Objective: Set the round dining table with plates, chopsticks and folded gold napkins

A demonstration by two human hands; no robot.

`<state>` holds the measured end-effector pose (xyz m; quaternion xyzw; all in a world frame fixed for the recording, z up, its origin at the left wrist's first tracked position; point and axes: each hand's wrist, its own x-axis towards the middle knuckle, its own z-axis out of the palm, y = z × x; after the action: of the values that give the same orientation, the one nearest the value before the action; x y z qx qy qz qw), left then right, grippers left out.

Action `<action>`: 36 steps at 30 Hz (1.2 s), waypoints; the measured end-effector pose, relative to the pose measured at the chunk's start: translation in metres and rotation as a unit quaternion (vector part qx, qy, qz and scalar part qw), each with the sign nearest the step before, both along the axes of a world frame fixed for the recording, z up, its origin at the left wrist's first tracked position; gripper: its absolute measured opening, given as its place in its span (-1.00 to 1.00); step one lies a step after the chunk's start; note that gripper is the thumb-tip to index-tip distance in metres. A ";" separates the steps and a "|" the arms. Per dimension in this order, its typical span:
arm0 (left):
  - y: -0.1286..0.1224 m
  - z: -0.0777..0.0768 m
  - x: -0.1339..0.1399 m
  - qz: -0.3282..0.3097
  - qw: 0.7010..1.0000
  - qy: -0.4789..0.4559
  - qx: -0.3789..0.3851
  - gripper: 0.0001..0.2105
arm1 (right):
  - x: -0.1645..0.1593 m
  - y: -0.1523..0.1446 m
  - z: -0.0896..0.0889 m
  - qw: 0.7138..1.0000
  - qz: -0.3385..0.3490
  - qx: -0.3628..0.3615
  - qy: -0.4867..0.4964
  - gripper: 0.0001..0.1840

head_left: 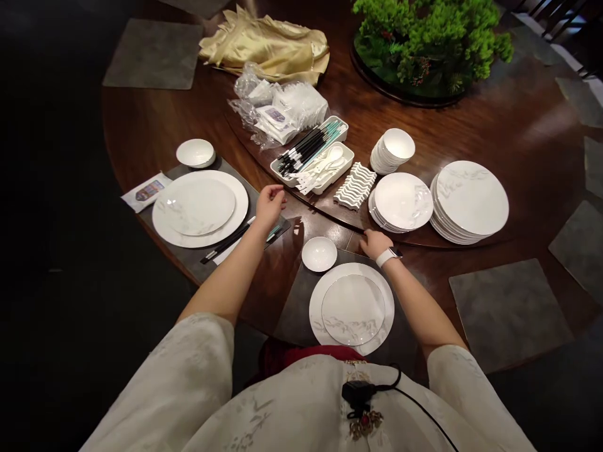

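My left hand (272, 204) hovers by the turntable's edge, fingers loosely bent and a little apart, with nothing visible in them. Closest to it are a white tray of spoons (325, 166) and another tray of dark and teal chopsticks (308, 147). At the turntable's rim (339, 221) rests my right hand (375, 243), its fingers reaching to the edge and partly hidden. Just below that hand lie a small bowl (319, 254) and a round plate (353, 309) on a larger plate (316, 307). White chopstick rests (355, 186) stand in a row beyond it.
Stacked bowls (393, 150), small plates (402, 202) and larger plates (471, 199) stand on the turntable. Behind are wrapped packets (292, 110), gold cloth (268, 47) and a green centrepiece (431, 50). A place setting (200, 207) lies left, a grey placemat (511, 314) right.
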<state>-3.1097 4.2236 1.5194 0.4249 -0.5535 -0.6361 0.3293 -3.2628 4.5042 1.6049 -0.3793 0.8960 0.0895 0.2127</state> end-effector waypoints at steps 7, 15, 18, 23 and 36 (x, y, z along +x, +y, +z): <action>0.049 -0.008 -0.010 -0.009 0.997 0.033 -0.064 -0.81 | -0.026 -0.063 -0.012 0.988 0.036 -0.082 0.122 -0.64; 0.117 -0.045 0.084 0.026 1.000 -0.012 0.002 -0.82 | -0.044 -0.069 -0.031 0.984 0.044 -0.066 0.160 -0.70; 0.119 -0.050 0.116 0.050 0.998 -0.035 0.025 -0.81 | -0.043 -0.067 -0.030 0.984 0.035 -0.049 0.165 -0.73; 0.120 -0.039 0.138 0.064 0.997 -0.033 0.036 -0.75 | -0.038 -0.053 -0.016 0.989 0.020 -0.092 0.116 -0.82; 0.140 0.002 0.074 -0.132 0.990 -0.027 0.036 -0.68 | 0.001 0.098 0.010 0.663 -0.436 -0.492 -0.359 -0.65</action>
<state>-3.0361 4.3636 1.5218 0.3764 -0.5902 -0.6821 0.2115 -3.2618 4.6020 1.6148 0.0025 0.7270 -0.6103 0.3146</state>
